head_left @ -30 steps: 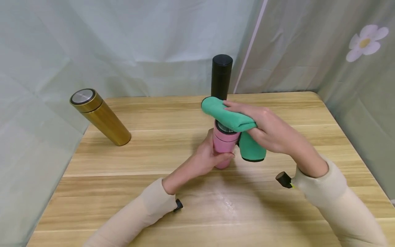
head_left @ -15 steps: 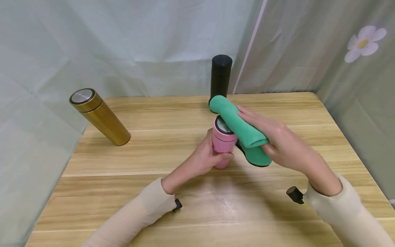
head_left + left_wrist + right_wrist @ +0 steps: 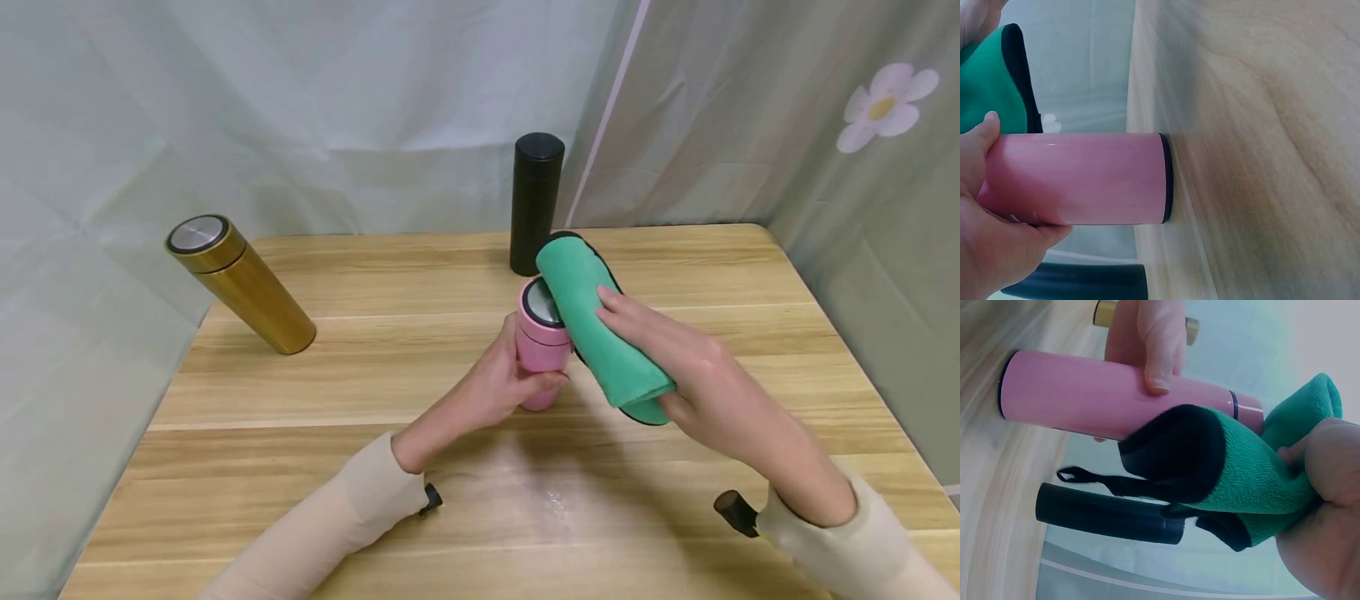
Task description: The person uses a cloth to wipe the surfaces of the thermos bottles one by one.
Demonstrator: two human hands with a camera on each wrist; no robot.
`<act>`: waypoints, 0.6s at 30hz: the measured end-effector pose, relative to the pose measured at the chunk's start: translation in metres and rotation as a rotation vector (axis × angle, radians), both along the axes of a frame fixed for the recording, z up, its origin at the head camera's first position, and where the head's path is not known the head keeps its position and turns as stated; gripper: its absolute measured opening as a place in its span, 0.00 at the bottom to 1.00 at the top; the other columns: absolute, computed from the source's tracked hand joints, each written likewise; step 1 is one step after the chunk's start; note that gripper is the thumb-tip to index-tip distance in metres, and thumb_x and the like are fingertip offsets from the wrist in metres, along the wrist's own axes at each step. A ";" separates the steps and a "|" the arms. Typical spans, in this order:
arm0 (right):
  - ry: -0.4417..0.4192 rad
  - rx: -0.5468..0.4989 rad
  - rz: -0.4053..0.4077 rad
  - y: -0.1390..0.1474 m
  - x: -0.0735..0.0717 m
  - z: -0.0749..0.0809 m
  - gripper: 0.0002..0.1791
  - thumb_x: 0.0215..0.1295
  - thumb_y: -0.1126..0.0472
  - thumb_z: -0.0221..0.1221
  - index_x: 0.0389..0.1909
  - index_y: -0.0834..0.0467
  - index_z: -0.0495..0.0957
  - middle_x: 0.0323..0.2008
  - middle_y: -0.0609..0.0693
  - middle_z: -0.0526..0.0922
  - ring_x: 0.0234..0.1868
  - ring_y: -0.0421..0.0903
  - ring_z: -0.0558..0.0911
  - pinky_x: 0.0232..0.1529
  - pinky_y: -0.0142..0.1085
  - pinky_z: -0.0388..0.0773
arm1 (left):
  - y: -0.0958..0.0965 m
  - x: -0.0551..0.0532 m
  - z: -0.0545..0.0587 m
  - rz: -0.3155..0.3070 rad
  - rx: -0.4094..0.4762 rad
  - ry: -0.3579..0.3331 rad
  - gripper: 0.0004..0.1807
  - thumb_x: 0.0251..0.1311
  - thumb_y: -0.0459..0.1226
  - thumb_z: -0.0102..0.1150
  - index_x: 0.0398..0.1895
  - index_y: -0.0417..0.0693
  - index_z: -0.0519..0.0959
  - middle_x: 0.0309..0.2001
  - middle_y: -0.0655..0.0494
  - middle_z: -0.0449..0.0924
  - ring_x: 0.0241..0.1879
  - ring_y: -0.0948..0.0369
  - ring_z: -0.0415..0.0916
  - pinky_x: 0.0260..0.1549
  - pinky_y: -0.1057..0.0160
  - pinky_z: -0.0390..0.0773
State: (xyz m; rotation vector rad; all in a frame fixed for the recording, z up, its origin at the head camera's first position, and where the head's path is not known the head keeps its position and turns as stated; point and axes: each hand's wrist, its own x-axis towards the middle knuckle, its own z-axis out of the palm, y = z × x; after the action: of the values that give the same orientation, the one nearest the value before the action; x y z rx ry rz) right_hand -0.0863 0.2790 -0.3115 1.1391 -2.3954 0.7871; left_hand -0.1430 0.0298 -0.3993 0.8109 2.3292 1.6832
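Note:
A pink thermos [image 3: 542, 350] with a steel-topped lid stands upright in the middle of the table. My left hand [image 3: 495, 379] grips it round the body, thumb across the front in the head view. In my right hand [image 3: 697, 375] is a folded green cloth [image 3: 596, 325] with black edging, gripped between fingers and thumb. The cloth lies against the right side of the thermos lid and covers part of its top. Its hanging loop and loose lower folds show beside the pink thermos [image 3: 1085, 394] in the right wrist view.
Behind the cloth stands a black thermos [image 3: 536, 204] near the table's back edge. A gold thermos [image 3: 243, 283] is at the back left. Pale curtains [image 3: 360, 108] hang behind the wooden table [image 3: 360, 367].
My right hand has drawn the cloth rightward and toward me, from over the lid to its right side, uncovering more of the steel top. The left hand and pink thermos stay put.

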 end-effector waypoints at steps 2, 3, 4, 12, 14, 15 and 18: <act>0.035 -0.005 0.028 -0.002 0.002 0.000 0.51 0.40 0.92 0.57 0.71 0.61 0.73 0.72 0.56 0.72 0.73 0.55 0.70 0.73 0.35 0.61 | 0.000 -0.001 -0.001 -0.010 0.004 0.011 0.47 0.61 0.36 0.74 0.75 0.40 0.52 0.63 0.46 0.69 0.60 0.55 0.72 0.66 0.52 0.71; 0.050 -0.006 0.049 -0.003 0.002 0.001 0.49 0.40 0.91 0.56 0.70 0.62 0.74 0.71 0.56 0.73 0.73 0.55 0.70 0.74 0.37 0.61 | 0.000 -0.001 -0.001 -0.015 0.005 0.016 0.48 0.61 0.36 0.74 0.75 0.40 0.52 0.63 0.46 0.69 0.60 0.55 0.72 0.66 0.53 0.71; 0.069 -0.006 0.073 -0.004 0.003 0.001 0.47 0.42 0.90 0.54 0.69 0.63 0.75 0.71 0.57 0.73 0.74 0.56 0.69 0.74 0.40 0.61 | -0.001 -0.001 -0.001 -0.022 0.006 0.020 0.48 0.61 0.35 0.74 0.75 0.40 0.51 0.63 0.46 0.69 0.60 0.55 0.72 0.65 0.54 0.71; 0.165 0.076 0.250 -0.024 0.003 0.009 0.38 0.49 0.85 0.51 0.66 0.67 0.75 0.68 0.60 0.76 0.74 0.59 0.67 0.76 0.55 0.56 | -0.005 -0.002 -0.003 -0.068 -0.038 0.055 0.37 0.68 0.32 0.66 0.73 0.42 0.57 0.62 0.46 0.72 0.59 0.56 0.73 0.61 0.57 0.75; 0.159 0.122 0.260 -0.029 0.003 0.011 0.38 0.51 0.86 0.55 0.67 0.66 0.75 0.68 0.59 0.75 0.75 0.58 0.67 0.76 0.56 0.55 | -0.005 -0.002 -0.003 -0.078 -0.074 0.049 0.28 0.70 0.31 0.63 0.69 0.42 0.63 0.60 0.48 0.74 0.57 0.57 0.73 0.60 0.58 0.75; 0.153 0.143 0.263 -0.032 0.002 0.013 0.40 0.50 0.87 0.55 0.68 0.65 0.74 0.69 0.58 0.75 0.75 0.58 0.66 0.76 0.56 0.54 | -0.005 -0.002 -0.003 -0.081 -0.095 0.045 0.23 0.71 0.32 0.61 0.65 0.42 0.67 0.57 0.49 0.75 0.56 0.58 0.74 0.59 0.60 0.75; 0.145 0.188 0.281 -0.039 -0.002 0.018 0.46 0.43 0.91 0.53 0.68 0.63 0.74 0.69 0.56 0.76 0.75 0.57 0.67 0.77 0.55 0.54 | -0.003 -0.002 -0.004 -0.077 -0.117 -0.004 0.10 0.75 0.32 0.56 0.55 0.41 0.73 0.48 0.51 0.76 0.45 0.62 0.74 0.49 0.64 0.78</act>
State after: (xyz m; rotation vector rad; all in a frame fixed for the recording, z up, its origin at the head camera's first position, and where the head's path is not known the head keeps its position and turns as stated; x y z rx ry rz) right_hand -0.0887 0.2397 -0.2936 1.5761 -2.2548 0.5461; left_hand -0.1447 0.0267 -0.4030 0.8614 2.3373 1.5008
